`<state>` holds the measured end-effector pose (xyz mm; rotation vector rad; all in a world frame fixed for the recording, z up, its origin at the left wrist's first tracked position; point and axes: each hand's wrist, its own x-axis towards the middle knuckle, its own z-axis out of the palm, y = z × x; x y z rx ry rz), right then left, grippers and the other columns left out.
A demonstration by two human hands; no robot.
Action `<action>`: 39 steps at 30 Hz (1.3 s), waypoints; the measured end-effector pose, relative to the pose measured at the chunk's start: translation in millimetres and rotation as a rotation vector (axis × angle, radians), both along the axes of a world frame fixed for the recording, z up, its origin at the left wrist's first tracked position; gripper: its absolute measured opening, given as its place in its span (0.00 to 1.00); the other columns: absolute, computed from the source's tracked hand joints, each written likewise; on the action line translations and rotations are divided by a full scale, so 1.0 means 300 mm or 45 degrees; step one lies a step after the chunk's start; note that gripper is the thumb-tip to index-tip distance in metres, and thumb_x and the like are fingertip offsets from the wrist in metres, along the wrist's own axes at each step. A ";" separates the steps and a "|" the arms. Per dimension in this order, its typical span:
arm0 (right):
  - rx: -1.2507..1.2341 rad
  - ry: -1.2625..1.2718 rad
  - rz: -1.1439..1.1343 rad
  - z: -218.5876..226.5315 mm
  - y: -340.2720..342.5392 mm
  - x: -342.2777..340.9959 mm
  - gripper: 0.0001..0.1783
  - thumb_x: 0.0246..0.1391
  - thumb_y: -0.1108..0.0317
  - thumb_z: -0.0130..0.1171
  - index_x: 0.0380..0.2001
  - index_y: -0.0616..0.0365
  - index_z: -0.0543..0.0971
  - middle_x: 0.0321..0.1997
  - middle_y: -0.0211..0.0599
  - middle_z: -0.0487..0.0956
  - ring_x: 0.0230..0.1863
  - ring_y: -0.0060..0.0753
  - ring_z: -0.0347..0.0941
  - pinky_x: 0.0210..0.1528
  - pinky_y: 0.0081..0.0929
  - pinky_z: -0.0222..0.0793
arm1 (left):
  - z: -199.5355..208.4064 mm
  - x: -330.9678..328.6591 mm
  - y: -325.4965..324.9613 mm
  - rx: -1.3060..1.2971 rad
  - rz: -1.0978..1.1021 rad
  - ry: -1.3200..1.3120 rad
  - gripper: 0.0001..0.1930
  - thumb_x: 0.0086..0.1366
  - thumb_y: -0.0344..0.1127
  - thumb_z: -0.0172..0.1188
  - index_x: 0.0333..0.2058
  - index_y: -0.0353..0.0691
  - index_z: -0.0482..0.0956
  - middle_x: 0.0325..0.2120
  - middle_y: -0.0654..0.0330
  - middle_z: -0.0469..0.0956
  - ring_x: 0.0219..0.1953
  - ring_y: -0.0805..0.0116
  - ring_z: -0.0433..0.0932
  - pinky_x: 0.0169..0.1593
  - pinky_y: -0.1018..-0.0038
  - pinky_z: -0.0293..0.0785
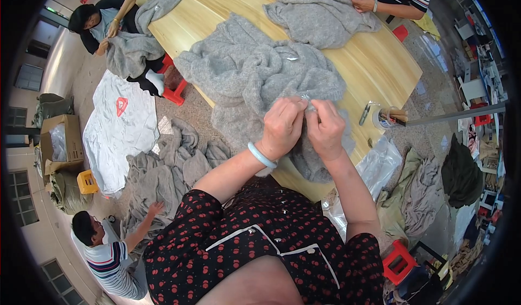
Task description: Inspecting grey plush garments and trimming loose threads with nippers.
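A fluffy grey knit garment (255, 66) lies bunched over the near side of the wooden table, part of it hanging off the front edge. Above it, my left hand (284, 124) and my right hand (326, 127) are close together, thumbs and fingers pinched. Between the fingertips is a small clear, shiny piece (307, 98), perhaps plastic; its exact kind is too small to tell. Below the hands, a darker fold of the knit shows against the table edge. A small white tag (291, 57) lies on the garment beyond my hands.
On the wooden table (391, 60) stands a clear cup of sticks (384, 118) at right. Another grey knit (320, 11) lies across from me, handled by a person there. Two people work at left, near a red stool (175, 94) and a floor pile of knits (163, 174).
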<state>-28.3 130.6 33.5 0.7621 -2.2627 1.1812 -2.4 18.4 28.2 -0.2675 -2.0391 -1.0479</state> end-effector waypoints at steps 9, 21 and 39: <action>-0.125 -0.338 0.124 0.003 -0.009 -0.004 0.08 0.40 0.80 0.51 0.29 0.65 0.73 0.25 0.42 0.75 0.23 0.32 0.70 0.26 0.24 0.65 | -0.019 0.009 -0.079 -0.145 -0.126 -0.022 0.10 0.45 0.18 0.55 0.29 0.34 0.72 0.26 0.55 0.73 0.28 0.59 0.72 0.32 0.72 0.69; -0.087 -0.315 0.145 0.026 0.009 -0.005 0.08 0.39 0.79 0.52 0.27 0.63 0.74 0.24 0.41 0.75 0.25 0.35 0.73 0.29 0.26 0.67 | 0.001 0.005 -0.072 -0.212 -0.252 -0.076 0.10 0.46 0.17 0.55 0.29 0.34 0.72 0.26 0.55 0.73 0.28 0.61 0.74 0.31 0.73 0.70; 0.089 0.150 0.276 0.011 0.103 0.020 0.16 0.35 0.83 0.53 0.33 0.60 0.72 0.29 0.41 0.73 0.27 0.41 0.70 0.29 0.28 0.68 | 0.011 -0.063 -0.096 1.135 -0.979 -1.340 0.11 0.62 0.39 0.49 0.32 0.37 0.75 0.22 0.66 0.71 0.20 0.78 0.67 0.27 0.83 0.65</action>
